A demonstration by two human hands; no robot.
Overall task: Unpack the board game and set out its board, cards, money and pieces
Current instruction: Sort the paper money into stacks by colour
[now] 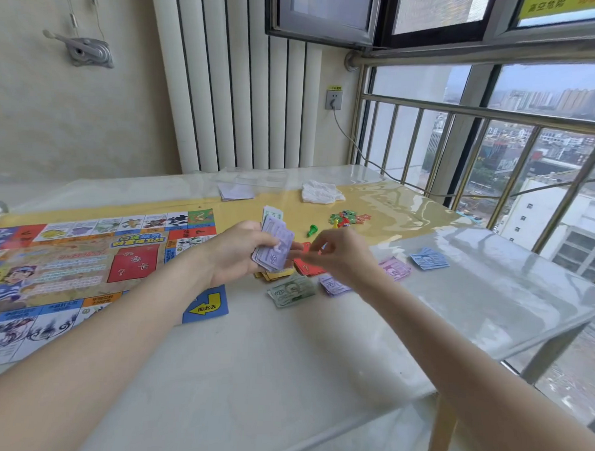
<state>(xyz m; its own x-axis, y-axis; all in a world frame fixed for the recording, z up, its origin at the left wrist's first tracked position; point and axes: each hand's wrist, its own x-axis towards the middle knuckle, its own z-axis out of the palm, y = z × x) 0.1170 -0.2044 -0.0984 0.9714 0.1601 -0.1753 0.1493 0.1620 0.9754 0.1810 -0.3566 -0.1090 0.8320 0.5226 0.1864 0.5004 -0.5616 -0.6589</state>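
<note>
The colourful game board (pixel 83 260) lies unfolded on the left of the table. My left hand (pixel 233 253) grips a stack of purple play money (pixel 276 246) above the board's right edge. My right hand (pixel 342 258) hovers just right of that stack, fingers pinched near its edge; whether it holds a note I cannot tell. Below the hands lie red cards (pixel 306 267), yellow cards (pixel 274 274), green notes (pixel 291 291), purple notes (pixel 334 285), pink notes (pixel 395 267) and blue notes (pixel 429 259). A green pawn (pixel 312 230) and a heap of small coloured pieces (pixel 347 218) sit farther back.
The table (pixel 283 361) has a glossy clear cover; its right edge runs by a railing (pixel 464 113) and windows. A crumpled white bag (pixel 321 192), a clear plastic sheet (pixel 257 176) and a white card stack (pixel 236 192) lie at the back. A radiator stands behind.
</note>
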